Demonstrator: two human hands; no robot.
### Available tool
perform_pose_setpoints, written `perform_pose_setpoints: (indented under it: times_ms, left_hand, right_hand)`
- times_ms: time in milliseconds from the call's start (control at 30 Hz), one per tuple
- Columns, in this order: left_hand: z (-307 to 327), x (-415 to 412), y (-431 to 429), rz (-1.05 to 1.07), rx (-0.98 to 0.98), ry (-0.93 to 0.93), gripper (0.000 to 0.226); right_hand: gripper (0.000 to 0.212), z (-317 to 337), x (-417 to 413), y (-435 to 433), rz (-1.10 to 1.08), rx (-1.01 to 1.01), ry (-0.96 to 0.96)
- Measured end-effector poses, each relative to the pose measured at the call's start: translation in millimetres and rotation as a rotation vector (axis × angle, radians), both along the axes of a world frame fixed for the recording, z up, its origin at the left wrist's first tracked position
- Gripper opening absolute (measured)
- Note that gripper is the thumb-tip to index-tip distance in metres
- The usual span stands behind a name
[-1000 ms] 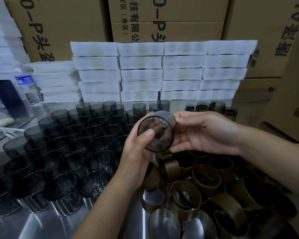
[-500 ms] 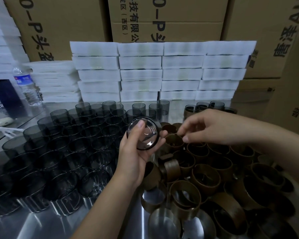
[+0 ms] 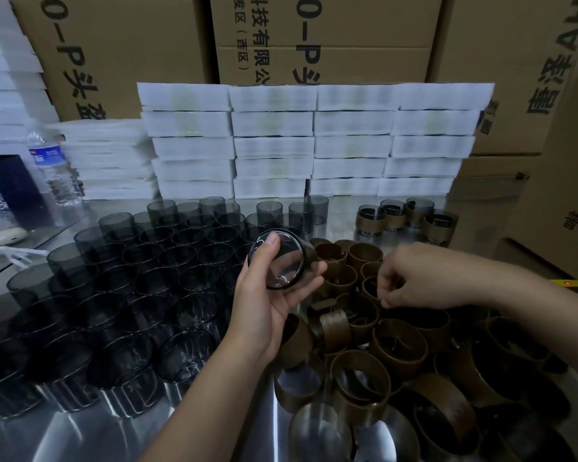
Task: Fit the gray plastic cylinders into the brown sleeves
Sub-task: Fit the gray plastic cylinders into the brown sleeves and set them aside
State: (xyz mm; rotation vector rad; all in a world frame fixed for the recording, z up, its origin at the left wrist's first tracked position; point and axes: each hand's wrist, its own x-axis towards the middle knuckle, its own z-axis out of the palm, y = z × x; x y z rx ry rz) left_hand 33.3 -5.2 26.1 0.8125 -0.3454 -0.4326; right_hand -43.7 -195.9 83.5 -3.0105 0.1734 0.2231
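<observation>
**Over the table: one cylinder held beside the sleeve pile**

Above the left edge of the sleeve pile (image 3: 399,345), the left hand (image 3: 264,308) grips one gray cylinder (image 3: 282,261), thumb on the upper rim and fingers wrapped round its right side. A round end faces the camera. The long axis runs away from the viewer, tilted upward. The palm covers part of its wall. The right hand (image 3: 411,281) hangs over the pile's middle with fingers curled downward. Their tips are hidden, so whether they pinch a sleeve cannot be told. The pile's nearest sleeves are cut off by the lower frame edge. Left of the pile, upright cylinders (image 3: 131,278) crowd the table (image 3: 342,225) wall to wall. Beyond the pile lies a bare strip of table, then a few sleeved cylinders (image 3: 404,218) and foam stacks (image 3: 314,141).
</observation>
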Motion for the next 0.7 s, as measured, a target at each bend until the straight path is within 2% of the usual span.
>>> perform_pose_setpoints:
  times_ms: [100,267,433,500,633,700]
  left_hand:
    - [2,-2,1,-0.004,0.006,-0.013,0.052]
    - [3,-5,1,0.010,-0.010,-0.035,0.050]
    - [2,-3,1,0.011,-0.017,-0.008,0.052]
    - [2,-3,1,0.017,-0.010,-0.007,0.054]
    - [0,-1,0,0.049,0.007,-0.018,0.053]
    - [-1,1,-1,0.062,0.024,-0.026,0.048]
  right_hand:
    - [0.009,8,-3,0,-0.017,-0.050,-0.055]
    - [0.013,24,-7,0,-0.068,-0.007,-0.137]
    - [0.014,30,-8,6,-0.145,0.191,-0.275]
    - [0.024,31,-9,10,-0.148,0.211,-0.350]
    - [0.068,31,-12,18,-0.145,0.136,-0.486]
    - [0.074,31,-12,18,-0.130,0.156,-0.517]
